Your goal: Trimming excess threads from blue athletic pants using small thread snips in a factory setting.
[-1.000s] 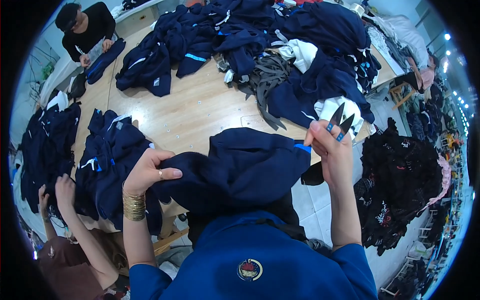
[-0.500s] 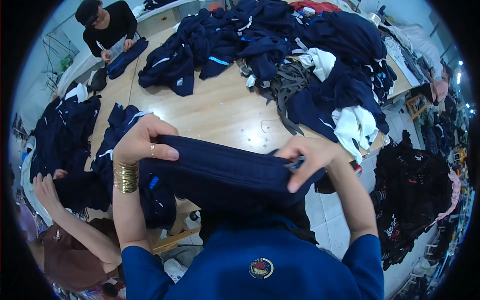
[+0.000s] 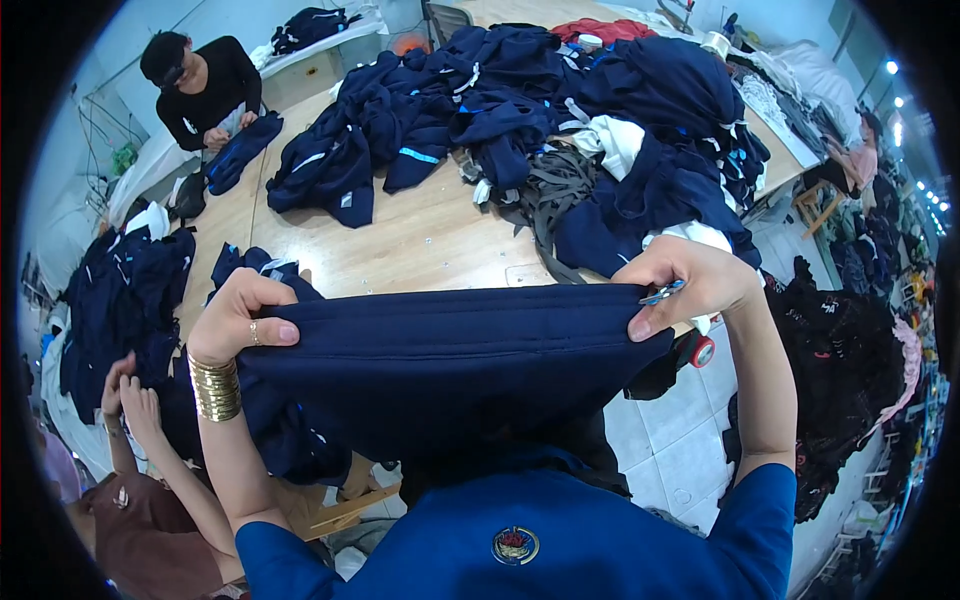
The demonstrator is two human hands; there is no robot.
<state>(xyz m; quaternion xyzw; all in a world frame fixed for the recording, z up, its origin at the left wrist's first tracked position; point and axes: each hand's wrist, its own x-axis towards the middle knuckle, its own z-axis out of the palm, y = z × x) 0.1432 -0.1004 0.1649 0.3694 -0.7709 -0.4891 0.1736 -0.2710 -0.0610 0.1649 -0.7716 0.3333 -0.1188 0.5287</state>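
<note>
Navy garment [image 3: 450, 360] held stretched flat between both hands, ribbed edge uppermost. Left hand [image 3: 240, 315] clamped on left end, thumb on near side; gold bangles [image 3: 215, 388] worn at wrist. Right hand [image 3: 690, 285] clamped on right end, small snips [image 3: 662, 293] tucked in same fist. Wooden table [image 3: 420, 245] seen beyond, heaped navy clothes [image 3: 540, 110] at far side. Co-worker's hands [image 3: 125, 390] seen near left.

A single head-worn fisheye view looks steeply down and forward from close above the person's own chest, over the wooden table [image 3: 420, 240], its straight edges bending toward the dark rim.
</note>
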